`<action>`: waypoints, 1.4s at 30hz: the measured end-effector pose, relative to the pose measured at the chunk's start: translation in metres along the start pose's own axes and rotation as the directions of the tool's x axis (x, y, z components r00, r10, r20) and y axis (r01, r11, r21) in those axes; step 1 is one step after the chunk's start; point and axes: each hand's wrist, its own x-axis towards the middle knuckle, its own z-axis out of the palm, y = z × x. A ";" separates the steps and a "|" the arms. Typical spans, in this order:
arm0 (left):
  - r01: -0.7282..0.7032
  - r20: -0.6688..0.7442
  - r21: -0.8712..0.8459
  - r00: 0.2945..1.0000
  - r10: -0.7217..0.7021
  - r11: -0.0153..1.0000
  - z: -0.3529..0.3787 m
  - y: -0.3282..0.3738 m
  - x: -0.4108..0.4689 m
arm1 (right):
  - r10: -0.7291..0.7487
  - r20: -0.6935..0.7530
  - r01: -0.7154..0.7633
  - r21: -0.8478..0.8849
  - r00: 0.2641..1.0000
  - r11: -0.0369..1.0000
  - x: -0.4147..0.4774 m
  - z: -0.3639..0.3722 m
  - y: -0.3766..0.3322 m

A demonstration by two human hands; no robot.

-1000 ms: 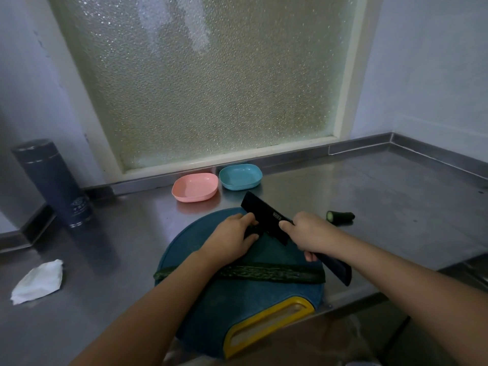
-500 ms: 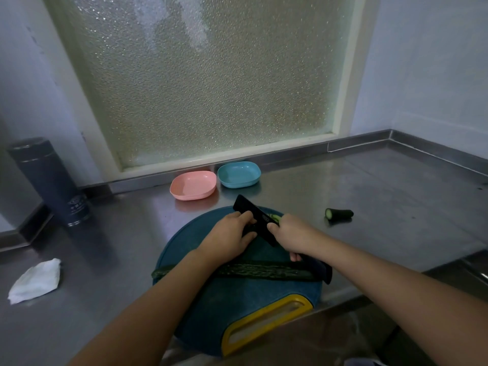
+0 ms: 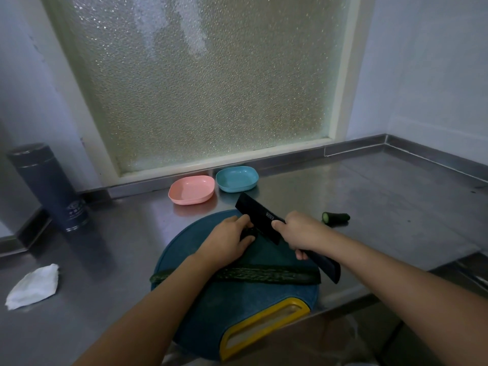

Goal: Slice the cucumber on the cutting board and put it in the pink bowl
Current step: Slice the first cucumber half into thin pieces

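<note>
Your left hand [image 3: 227, 244] curls its fingers close together over a short cucumber piece [image 3: 248, 234], just beside the knife [image 3: 260, 217] blade. Your right hand [image 3: 299, 233] grips the handle. The long cucumber [image 3: 277, 275] lies across the cutting board [image 3: 237, 307] nearer you, clear of your fingers.
</note>
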 end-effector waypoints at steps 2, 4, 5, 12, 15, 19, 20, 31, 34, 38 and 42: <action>-0.001 0.006 0.000 1.000 0.001 1.000 0.000 -0.001 0.000 | 0.007 0.014 -0.007 -0.002 1.000 1.000 -0.002 0.001 -0.001; -0.005 0.005 0.001 1.000 0.005 1.000 0.001 -0.001 0.000 | 0.008 0.022 -0.008 0.000 1.000 1.000 -0.002 0.001 -0.002; -0.008 0.004 0.001 1.000 0.008 1.000 0.001 -0.002 0.000 | 0.009 0.025 -0.008 -0.002 1.000 1.000 -0.001 0.002 -0.002; -0.015 -0.002 -0.003 1.000 0.015 1.000 0.002 -0.003 0.001 | 0.023 0.034 -0.023 -0.007 0.999 1.000 0.009 0.010 -0.007; -0.011 0.001 -0.006 1.000 0.011 1.000 0.002 -0.003 0.001 | 0.035 0.053 -0.034 -0.018 0.998 0.999 0.013 0.021 -0.011; 0.005 0.013 -0.018 1.000 -0.004 1.000 0.001 -0.004 0.000 | 0.026 0.041 -0.024 -0.044 0.999 0.999 0.010 0.021 -0.007; 0.007 0.011 -0.021 1.000 -0.007 1.000 0.001 -0.003 0.000 | 0.017 0.038 -0.015 -0.040 0.999 0.999 0.009 0.020 -0.005; 0.022 0.026 -0.015 0.999 -0.022 1.000 -0.002 0.000 0.000 | -0.017 -0.032 0.019 0.036 0.999 0.999 0.002 0.007 0.004; 0.026 0.024 -0.002 0.999 -0.026 1.000 -0.001 0.000 0.000 | -0.018 -0.024 0.018 0.036 1.000 0.999 0.003 0.006 0.002; 0.013 0.016 0.003 1.000 -0.013 1.000 -0.001 0.001 0.000 | -0.004 -0.021 0.005 0.029 1.000 1.000 0.003 0.007 0.000; 0.013 0.018 0.002 1.000 -0.014 1.000 -0.002 0.002 0.000 | 0.026 -0.011 -0.025 0.022 1.000 0.999 0.004 0.008 -0.007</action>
